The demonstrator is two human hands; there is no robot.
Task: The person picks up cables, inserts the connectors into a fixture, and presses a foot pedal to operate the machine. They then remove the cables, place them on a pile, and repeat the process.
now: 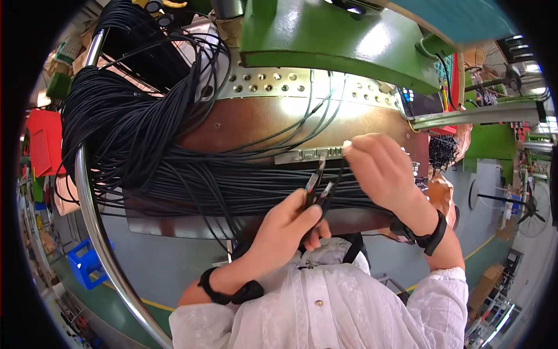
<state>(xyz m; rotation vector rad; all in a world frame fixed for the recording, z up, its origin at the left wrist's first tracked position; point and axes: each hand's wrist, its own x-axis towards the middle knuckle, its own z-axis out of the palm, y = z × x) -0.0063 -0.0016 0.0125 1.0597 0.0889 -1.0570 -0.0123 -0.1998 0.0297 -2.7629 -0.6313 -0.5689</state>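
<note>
Item: black cables (250, 177), thin, many; loose ends and lengths run left to right over the near half of the table, just nearer than a slotted metal bar (290, 157).

Left hand (286, 225): closed around a slim dark-handled tool (314, 185), metal tip upward, close to the bar. A second dark piece with a metal end lies by the same fingers; we cannot tell whether it is part of the tool.

Right hand (381, 171): fingertips pinched on a small white piece at the bar's right part; its kind is hidden from us.

Step, by our judgement: fitting or working one small piece at the bar. The next move seems to call for a steady pinch and the tool tip brought in line with the slots.

Surface: brown table (250, 125), a perforated metal plate (264, 81) along its far side; above it, a green machine (337, 43).

Left: a thick cable bundle (136, 122) hung over a chrome rail (93, 203).

Room: blue stool (87, 263) on grey floor (165, 256), near left; red panel (45, 142), far left; standing fan (530, 206), right.
</note>
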